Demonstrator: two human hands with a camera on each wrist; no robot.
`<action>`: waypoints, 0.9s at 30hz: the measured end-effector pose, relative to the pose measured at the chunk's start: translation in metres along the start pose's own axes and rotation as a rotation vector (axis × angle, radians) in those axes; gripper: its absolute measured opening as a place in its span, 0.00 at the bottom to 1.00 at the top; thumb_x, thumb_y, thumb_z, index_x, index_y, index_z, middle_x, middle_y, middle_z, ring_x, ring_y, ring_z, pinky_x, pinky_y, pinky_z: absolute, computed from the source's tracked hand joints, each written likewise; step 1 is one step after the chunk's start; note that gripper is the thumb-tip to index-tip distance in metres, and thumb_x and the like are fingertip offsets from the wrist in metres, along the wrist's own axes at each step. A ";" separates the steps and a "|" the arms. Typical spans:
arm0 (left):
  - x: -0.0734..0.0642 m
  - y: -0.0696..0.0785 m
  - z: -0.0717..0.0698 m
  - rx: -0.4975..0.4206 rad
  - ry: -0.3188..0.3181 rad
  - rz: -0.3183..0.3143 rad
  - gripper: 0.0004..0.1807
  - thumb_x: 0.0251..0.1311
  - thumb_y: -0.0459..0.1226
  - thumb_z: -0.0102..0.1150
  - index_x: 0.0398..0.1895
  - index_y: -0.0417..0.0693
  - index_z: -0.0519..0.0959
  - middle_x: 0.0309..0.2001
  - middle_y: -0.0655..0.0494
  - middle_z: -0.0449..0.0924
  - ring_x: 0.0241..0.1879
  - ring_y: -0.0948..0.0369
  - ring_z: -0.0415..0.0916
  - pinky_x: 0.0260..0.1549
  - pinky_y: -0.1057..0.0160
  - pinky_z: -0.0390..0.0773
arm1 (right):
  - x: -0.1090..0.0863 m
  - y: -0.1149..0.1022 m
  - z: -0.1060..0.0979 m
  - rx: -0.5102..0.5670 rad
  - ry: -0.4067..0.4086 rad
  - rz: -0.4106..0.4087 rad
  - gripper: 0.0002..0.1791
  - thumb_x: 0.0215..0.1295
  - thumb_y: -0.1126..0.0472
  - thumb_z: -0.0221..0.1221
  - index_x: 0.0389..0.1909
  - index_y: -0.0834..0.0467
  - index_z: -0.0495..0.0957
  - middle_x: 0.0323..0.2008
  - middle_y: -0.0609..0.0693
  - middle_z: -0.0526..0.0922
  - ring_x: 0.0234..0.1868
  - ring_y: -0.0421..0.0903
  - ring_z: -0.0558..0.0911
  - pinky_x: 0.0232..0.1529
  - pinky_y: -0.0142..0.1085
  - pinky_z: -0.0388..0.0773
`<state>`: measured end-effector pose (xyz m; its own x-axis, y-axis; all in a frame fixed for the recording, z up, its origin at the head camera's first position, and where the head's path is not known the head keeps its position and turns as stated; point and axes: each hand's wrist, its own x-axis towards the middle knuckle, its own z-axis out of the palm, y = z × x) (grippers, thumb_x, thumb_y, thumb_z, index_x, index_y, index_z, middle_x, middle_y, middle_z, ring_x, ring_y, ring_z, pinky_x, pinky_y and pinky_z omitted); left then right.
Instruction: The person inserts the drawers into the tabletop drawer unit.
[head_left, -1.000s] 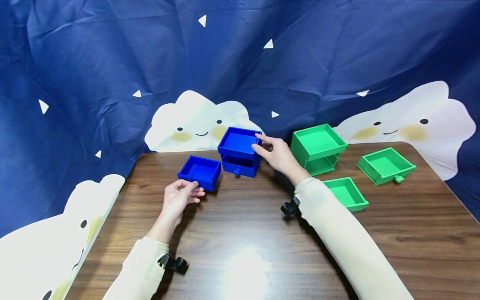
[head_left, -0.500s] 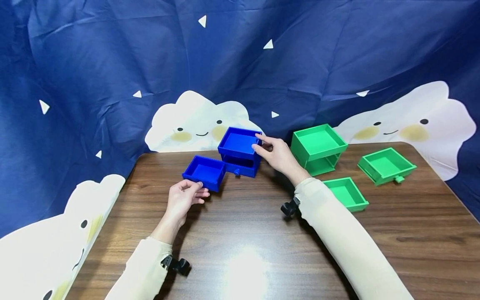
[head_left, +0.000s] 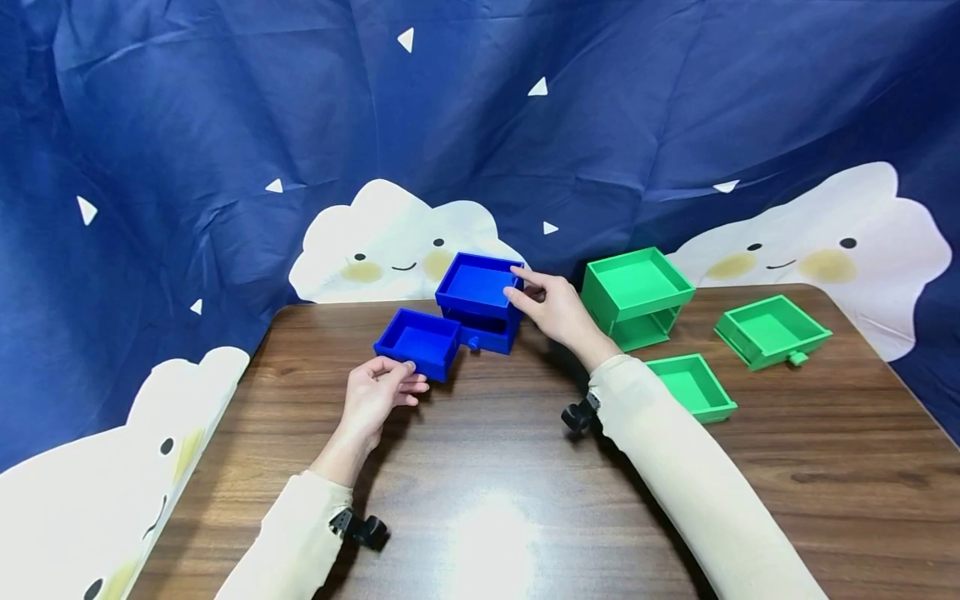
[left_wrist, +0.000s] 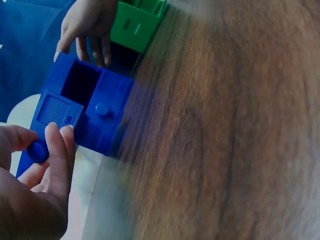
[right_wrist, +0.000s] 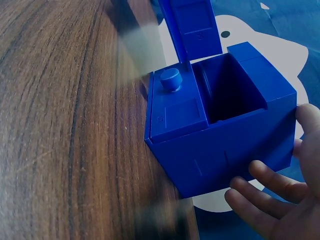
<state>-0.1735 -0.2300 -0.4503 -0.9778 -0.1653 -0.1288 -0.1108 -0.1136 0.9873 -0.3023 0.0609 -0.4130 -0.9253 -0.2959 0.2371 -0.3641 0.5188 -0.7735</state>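
My left hand (head_left: 375, 396) pinches a blue drawer (head_left: 420, 337) by the round knob (left_wrist: 37, 151) on its front. The drawer is held just left of a small blue cabinet (head_left: 480, 287), its right corner overlapping the cabinet's front in the head view. That cabinet has a tray top, a hollow upper slot (right_wrist: 227, 90) and a lower drawer (right_wrist: 175, 107) pushed in. My right hand (head_left: 555, 308) holds the cabinet's right side, thumb and forefinger at the top rim, the other fingers on the outer wall (right_wrist: 215, 160).
A green cabinet (head_left: 637, 287) with a hollow front stands right of the blue one. Two green drawers lie near it: one drawer (head_left: 690, 387) partly behind my right sleeve, another drawer (head_left: 776, 329) farther right. A patterned blue curtain (head_left: 450, 100) hangs behind the wooden table (head_left: 480, 450).
My left hand has carried the blue drawer rightward, closer to the blue cabinet's front. The right hand and the cabinet have stayed in place.
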 end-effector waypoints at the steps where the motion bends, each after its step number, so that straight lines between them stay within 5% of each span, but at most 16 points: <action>1: 0.000 0.000 0.001 -0.002 0.000 0.001 0.07 0.73 0.29 0.62 0.33 0.42 0.80 0.29 0.49 0.92 0.27 0.60 0.91 0.25 0.65 0.87 | 0.000 0.000 0.000 0.001 0.000 0.000 0.28 0.79 0.48 0.63 0.75 0.53 0.77 0.47 0.59 0.87 0.48 0.54 0.85 0.50 0.47 0.81; 27: -0.005 0.001 0.026 0.010 -0.020 0.017 0.06 0.72 0.29 0.64 0.34 0.39 0.81 0.30 0.44 0.91 0.27 0.59 0.90 0.24 0.63 0.86 | 0.000 0.004 0.002 -0.008 0.016 -0.022 0.28 0.79 0.49 0.64 0.74 0.54 0.78 0.40 0.55 0.84 0.44 0.52 0.84 0.46 0.42 0.80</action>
<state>-0.1736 -0.2039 -0.4463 -0.9829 -0.1473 -0.1103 -0.0959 -0.1015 0.9902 -0.3033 0.0609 -0.4173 -0.9188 -0.2944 0.2631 -0.3848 0.5192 -0.7631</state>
